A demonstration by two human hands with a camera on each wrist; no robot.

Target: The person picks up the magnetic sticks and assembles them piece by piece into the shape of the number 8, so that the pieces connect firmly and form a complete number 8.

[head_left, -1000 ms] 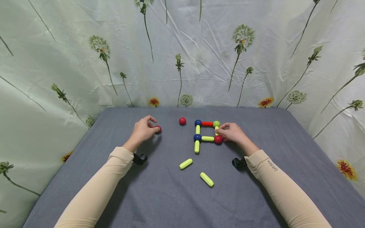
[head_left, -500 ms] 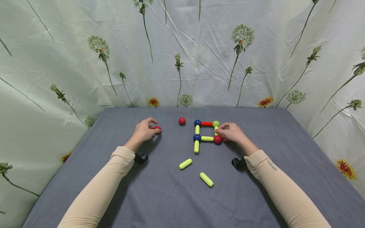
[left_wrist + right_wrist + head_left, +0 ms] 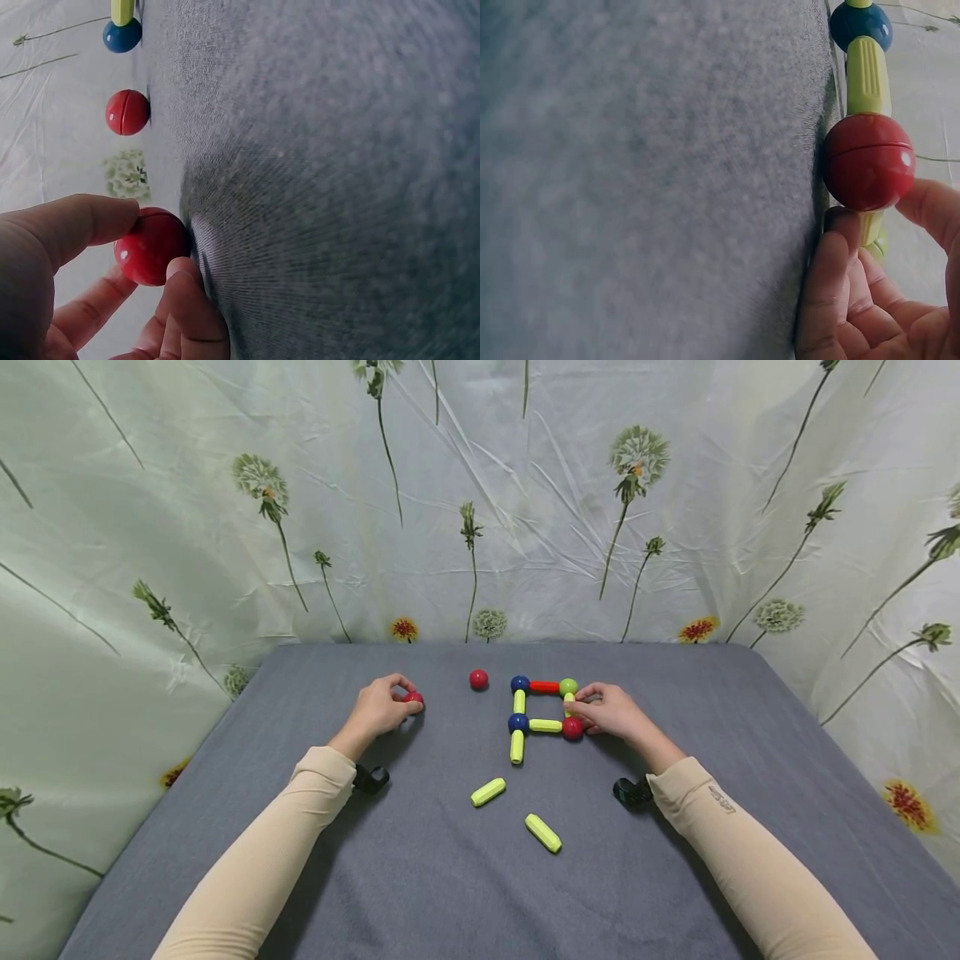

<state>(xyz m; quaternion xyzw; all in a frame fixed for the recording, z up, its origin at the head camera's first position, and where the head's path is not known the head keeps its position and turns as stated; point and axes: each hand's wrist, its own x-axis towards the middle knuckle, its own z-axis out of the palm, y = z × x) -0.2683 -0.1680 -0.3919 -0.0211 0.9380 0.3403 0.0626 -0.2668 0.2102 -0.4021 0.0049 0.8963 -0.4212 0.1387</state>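
My left hand (image 3: pixel 381 705) pinches a red ball (image 3: pixel 152 247) between thumb and fingers, low over the cloth. A square of balls and sticks lies to the right: two blue balls (image 3: pixel 518 722), a green ball (image 3: pixel 568 687), a red ball (image 3: pixel 572 728), a red stick (image 3: pixel 544 687) and yellow-green sticks (image 3: pixel 545 725). My right hand (image 3: pixel 611 710) pinches the square's right-side stick (image 3: pixel 569 699), beside the red corner ball (image 3: pixel 868 162). Another yellow-green stick (image 3: pixel 517 747) extends from the near blue ball toward me.
A loose red ball (image 3: pixel 478 679) lies between my left hand and the square. Two loose yellow-green sticks (image 3: pixel 488 792) lie nearer to me on the grey cloth (image 3: pixel 420 877). A flower-patterned curtain (image 3: pixel 480 485) hangs behind the table.
My left fingers have closed more around the red ball, which stays in nearly the same place. My right hand and the square look nearly unchanged.
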